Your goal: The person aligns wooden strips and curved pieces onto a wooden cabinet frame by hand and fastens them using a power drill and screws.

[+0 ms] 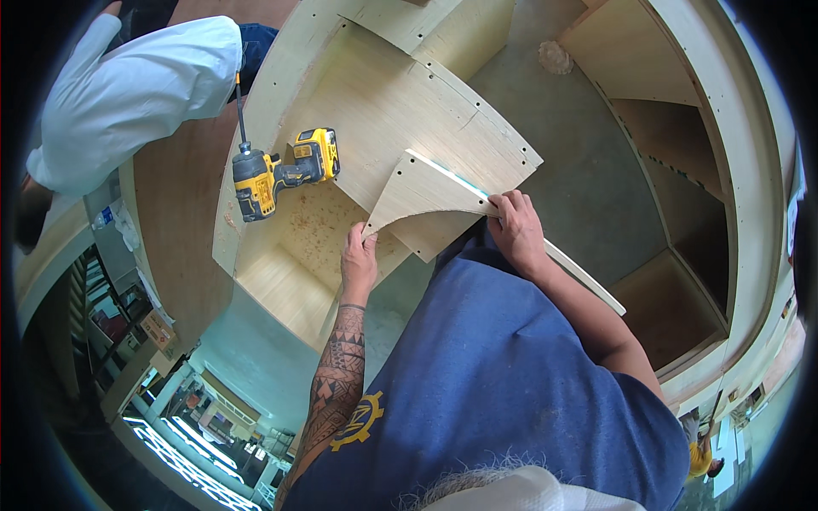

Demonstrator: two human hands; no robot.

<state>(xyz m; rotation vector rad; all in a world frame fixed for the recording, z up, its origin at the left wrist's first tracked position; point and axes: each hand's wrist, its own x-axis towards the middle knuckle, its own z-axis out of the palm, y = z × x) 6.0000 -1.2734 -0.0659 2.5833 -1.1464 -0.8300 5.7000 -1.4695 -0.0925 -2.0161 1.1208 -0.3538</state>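
Note:
A pale plywood piece [417, 189] with a concave curved edge and dark screw holes near its corners is held in front of my body. My left hand [359, 262] pinches its lower left tip between thumb and fingers. At its right end, my right hand [518, 228] grips it, with fingers over the top face. A thin board edge [588, 279] shows past my right wrist; I cannot tell whether it joins the held piece. Beyond my left hand, a yellow and black cordless impact driver [281, 173] with a long bit lies on the plywood cabinet.
The plywood cabinet [388, 106] spreads ahead, with wood shavings [328, 217] in a recess. A curved shelving unit [673, 170] stands at the right. At the upper left, a person in a white shirt [149, 85] is close to the cabinet. Another person in yellow [702, 458] is far right.

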